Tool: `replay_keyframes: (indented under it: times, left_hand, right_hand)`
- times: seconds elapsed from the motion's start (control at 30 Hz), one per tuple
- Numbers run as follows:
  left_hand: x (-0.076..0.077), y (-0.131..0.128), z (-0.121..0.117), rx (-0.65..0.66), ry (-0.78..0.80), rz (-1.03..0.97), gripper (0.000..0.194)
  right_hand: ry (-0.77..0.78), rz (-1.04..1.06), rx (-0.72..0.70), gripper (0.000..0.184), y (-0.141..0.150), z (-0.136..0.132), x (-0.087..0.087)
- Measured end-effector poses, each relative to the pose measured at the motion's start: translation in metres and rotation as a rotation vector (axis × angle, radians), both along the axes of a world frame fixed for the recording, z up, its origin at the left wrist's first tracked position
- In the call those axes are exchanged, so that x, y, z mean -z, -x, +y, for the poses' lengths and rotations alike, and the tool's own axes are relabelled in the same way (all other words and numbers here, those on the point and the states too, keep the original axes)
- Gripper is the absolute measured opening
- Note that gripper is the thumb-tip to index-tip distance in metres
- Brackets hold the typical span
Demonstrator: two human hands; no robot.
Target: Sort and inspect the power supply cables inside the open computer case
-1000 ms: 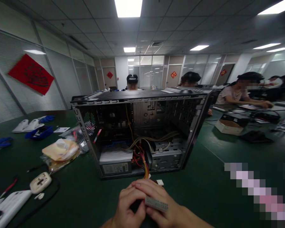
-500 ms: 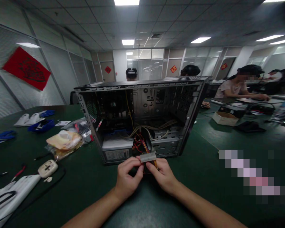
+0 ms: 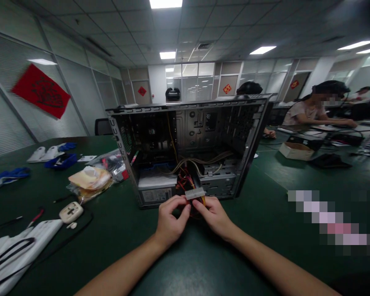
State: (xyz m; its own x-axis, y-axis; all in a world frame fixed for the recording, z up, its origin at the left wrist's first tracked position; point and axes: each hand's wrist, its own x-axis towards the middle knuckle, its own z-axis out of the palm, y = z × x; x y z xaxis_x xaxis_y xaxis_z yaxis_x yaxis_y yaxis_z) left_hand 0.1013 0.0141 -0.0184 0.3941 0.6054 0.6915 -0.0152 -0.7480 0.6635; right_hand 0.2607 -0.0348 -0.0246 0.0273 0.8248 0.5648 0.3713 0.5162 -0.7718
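Left hand (image 3: 172, 220), right hand (image 3: 214, 217): lower centre; fingers pinching white connector (image 3: 195, 193).
Power supply (image 3: 156, 195) label: centre-left; text illegible.

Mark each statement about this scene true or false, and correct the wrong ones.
1. The left hand and right hand hold the pale multi-pin connector. True.
2. The power supply sits low inside the computer case, on the picture's left. True.
3. The computer case's open side faces away from the camera. False: it faces the camera.
4. Both hands wear gloves. False: they are bare.
5. The cardboard box is left of the computer case in the picture. False: the cardboard box is to its right.
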Motion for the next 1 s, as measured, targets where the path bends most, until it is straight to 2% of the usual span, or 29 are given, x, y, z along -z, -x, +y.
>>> replay_keyframes:
  times: [0.2, 0.33, 0.43, 0.6, 0.7, 1.0]
  left_hand:
    - [0.005, -0.003, 0.003, -0.046, -0.025, 0.035, 0.009]
    - [0.007, -0.003, 0.007, -0.054, -0.078, 0.089, 0.009]
    - [0.007, -0.003, 0.009, 0.007, -0.072, 0.122, 0.015]
    - [0.006, -0.004, 0.008, 0.064, 0.002, 0.11, 0.019]
    - [0.005, -0.003, 0.006, 0.056, 0.036, 0.078, 0.018]
    - [0.005, -0.001, 0.008, 0.08, 0.009, 0.058, 0.008]
  right_hand:
    - [-0.024, -0.076, 0.012, 0.037, -0.002, 0.001, 0.003]
    - [-0.092, -0.157, 0.0, 0.019, -0.002, -0.001, -0.001]
    - [-0.139, -0.19, 0.01, 0.015, -0.003, -0.002, -0.003]
    - [-0.118, -0.178, 0.1, 0.028, -0.004, 0.0, -0.002]
    - [-0.08, -0.137, 0.08, 0.033, -0.006, 0.001, -0.001]
    - [-0.019, -0.13, 0.011, 0.032, -0.012, 0.004, 0.006]
